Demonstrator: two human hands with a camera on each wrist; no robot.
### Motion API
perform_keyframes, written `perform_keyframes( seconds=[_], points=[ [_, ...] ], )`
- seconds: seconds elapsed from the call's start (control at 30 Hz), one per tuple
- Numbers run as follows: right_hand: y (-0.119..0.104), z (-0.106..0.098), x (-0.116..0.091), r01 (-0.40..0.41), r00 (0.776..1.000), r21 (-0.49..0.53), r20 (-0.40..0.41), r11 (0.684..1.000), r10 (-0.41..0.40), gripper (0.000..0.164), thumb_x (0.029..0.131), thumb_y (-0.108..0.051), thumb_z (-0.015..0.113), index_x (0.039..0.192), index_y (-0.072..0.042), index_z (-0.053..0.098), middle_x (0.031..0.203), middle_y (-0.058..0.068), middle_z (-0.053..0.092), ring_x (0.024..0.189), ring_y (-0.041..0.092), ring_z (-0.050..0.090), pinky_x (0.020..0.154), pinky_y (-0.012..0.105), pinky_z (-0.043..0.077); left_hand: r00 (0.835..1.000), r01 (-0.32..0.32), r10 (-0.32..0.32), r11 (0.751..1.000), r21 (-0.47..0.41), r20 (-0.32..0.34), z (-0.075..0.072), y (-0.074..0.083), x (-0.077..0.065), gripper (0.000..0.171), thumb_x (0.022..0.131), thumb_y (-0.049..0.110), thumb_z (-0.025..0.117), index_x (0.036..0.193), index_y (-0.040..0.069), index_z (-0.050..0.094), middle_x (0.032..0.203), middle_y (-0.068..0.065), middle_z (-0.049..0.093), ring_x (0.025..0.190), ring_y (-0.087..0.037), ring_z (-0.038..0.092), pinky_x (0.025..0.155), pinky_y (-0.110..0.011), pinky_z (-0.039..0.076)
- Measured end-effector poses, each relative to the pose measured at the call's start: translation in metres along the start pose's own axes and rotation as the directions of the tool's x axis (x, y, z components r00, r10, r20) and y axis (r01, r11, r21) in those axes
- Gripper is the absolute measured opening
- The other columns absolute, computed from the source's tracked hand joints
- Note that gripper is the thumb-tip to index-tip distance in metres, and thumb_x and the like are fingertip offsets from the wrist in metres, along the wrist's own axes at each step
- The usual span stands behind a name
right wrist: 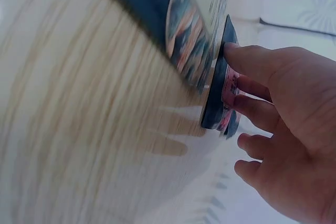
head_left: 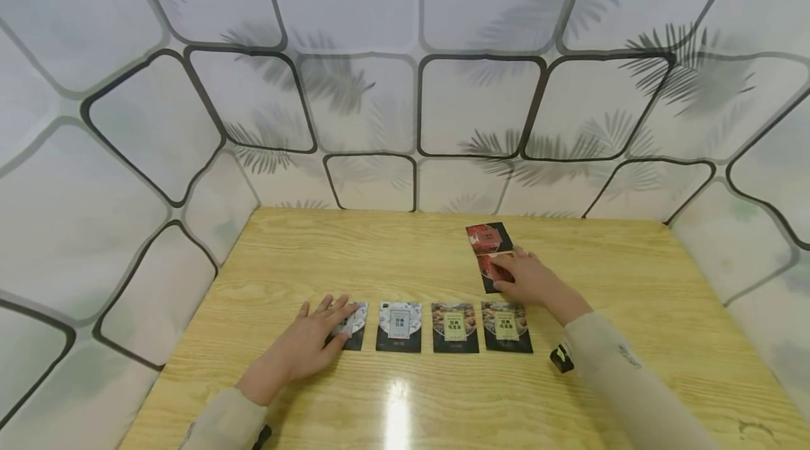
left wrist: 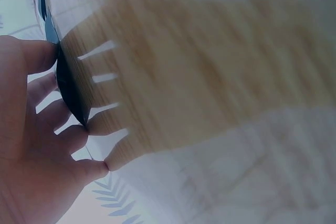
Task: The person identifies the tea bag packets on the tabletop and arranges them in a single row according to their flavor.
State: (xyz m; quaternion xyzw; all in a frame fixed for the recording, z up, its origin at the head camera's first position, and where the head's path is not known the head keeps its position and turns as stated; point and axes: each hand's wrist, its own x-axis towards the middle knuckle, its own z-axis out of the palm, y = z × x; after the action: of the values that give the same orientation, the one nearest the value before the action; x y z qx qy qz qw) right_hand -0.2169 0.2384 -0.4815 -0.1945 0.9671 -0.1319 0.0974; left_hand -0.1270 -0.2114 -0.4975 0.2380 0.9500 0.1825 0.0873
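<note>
In the head view, my left hand (head_left: pixel 308 341) rests with fingers spread over a grey-and-white sachet (head_left: pixel 358 330), the leftmost of a row. The left wrist view shows its thumb and fingertips touching the dark sachet (left wrist: pixel 72 90). My right hand (head_left: pixel 531 277) holds a red-and-black sachet (head_left: pixel 489 280) by its edges, low at the table. Its thumb and bent fingers are on the sachet (right wrist: pixel 214 95) in the right wrist view. Just beyond lies another red-and-black sachet (head_left: pixel 489 238), touching or nearly touching it.
Between the hands lie a second grey-and-white sachet (head_left: pixel 399 327) and two brown sachets with yellow labels, one left (head_left: pixel 455 328) and one right (head_left: pixel 507 327). They lie on a wooden table (head_left: pixel 354 246). Patterned fabric walls (head_left: pixel 361 98) stand at the back and sides.
</note>
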Motion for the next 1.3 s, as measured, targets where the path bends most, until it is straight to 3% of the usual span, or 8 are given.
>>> perform_keyframes(
  seconds=[0.2,0.47,0.9,1.3],
  points=[
    [0.014,-0.002,-0.013,-0.002,0.999,0.017,-0.044,1.000,0.002,0.054,0.104,-0.025,0.068,0.149,0.001,0.056,0.147,0.032,0.058,0.147,0.063,0.034,0.118,0.077,0.029,1.000,0.007,-0.007,1.000,-0.007,0.015,-0.001,0.002,0.000,0.053,0.111,0.028,0.054,0.162,0.018,0.045,0.169,-0.015,0.037,0.156,-0.046,0.033,0.122,-0.078,0.019],
    [0.026,-0.002,-0.027,0.003,0.998,0.006,-0.059,1.000,-0.003,0.057,0.103,-0.025,0.069,0.150,0.004,0.053,0.142,0.036,0.058,0.121,0.052,0.063,0.101,0.065,0.052,1.000,0.009,-0.008,1.000,-0.008,0.006,-0.004,0.002,-0.001,0.053,0.111,0.028,0.054,0.162,0.017,0.045,0.169,-0.015,0.037,0.156,-0.046,0.034,0.122,-0.078,0.018],
    [0.041,-0.001,-0.056,-0.028,0.995,0.005,-0.095,1.000,0.028,0.057,0.101,-0.023,0.072,0.146,0.007,0.055,0.140,0.035,0.060,0.116,0.050,0.066,0.096,0.063,0.055,1.000,-0.006,0.006,1.000,0.005,-0.010,-0.002,0.001,-0.001,0.052,0.111,0.028,0.054,0.161,0.016,0.046,0.168,-0.016,0.039,0.155,-0.047,0.035,0.121,-0.079,0.020],
    [0.034,0.002,-0.082,-0.032,0.994,-0.014,-0.105,0.999,0.031,0.058,0.099,-0.023,0.074,0.144,0.008,0.057,0.133,0.034,0.063,0.108,0.047,0.069,0.088,0.060,0.058,1.000,0.001,0.000,1.000,0.003,0.000,-0.001,0.001,-0.001,0.053,0.111,0.028,0.053,0.162,0.016,0.046,0.169,-0.016,0.038,0.156,-0.047,0.034,0.121,-0.079,0.020]
  ],
)
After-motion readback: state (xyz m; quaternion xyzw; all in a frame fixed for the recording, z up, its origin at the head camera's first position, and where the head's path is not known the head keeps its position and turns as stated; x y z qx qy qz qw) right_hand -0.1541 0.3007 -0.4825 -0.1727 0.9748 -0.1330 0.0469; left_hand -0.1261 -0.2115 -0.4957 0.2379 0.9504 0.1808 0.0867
